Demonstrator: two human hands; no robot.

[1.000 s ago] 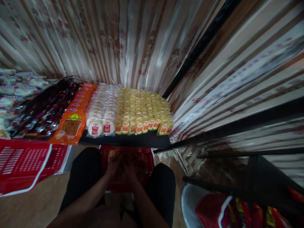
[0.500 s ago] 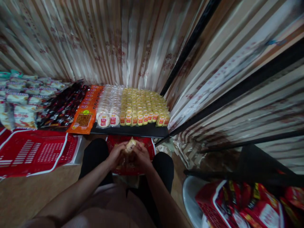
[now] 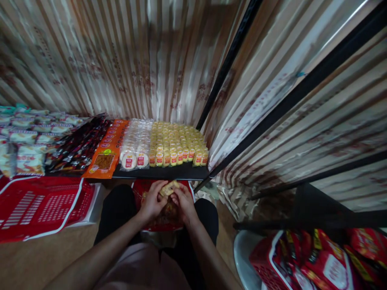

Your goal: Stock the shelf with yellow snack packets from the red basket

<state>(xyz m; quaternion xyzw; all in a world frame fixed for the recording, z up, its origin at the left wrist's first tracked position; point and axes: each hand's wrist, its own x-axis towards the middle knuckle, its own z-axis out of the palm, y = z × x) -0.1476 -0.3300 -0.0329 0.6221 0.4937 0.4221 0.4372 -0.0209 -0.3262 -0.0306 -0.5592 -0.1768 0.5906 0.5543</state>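
Note:
Between my two hands is a small pale-yellow snack packet (image 3: 169, 188) in clear wrap, held above a red basket (image 3: 188, 189) that stands between my knees. My left hand (image 3: 153, 200) grips its left end, and my right hand (image 3: 183, 200) pinches its right end. Brownish wrapped items lie in the basket under my hands, too dim to make out. Just beyond, on a black shelf (image 3: 163, 174), stand rows of yellow wrapped snacks (image 3: 178, 141) and, left of them, white round wrapped crackers (image 3: 135, 147).
Along the shelf to the left lie an orange snack bag (image 3: 105, 155), dark packets (image 3: 80, 145) and white packets (image 3: 30, 157). Another red basket (image 3: 45, 205) stands at lower left. Red bags (image 3: 326, 257) fill a basket at lower right. Black frame bars (image 3: 290, 92) cross the right side.
The packet has turned from pointing upward to lying more sideways between my hands. My left fingers have come further over it. The view has shifted slightly.

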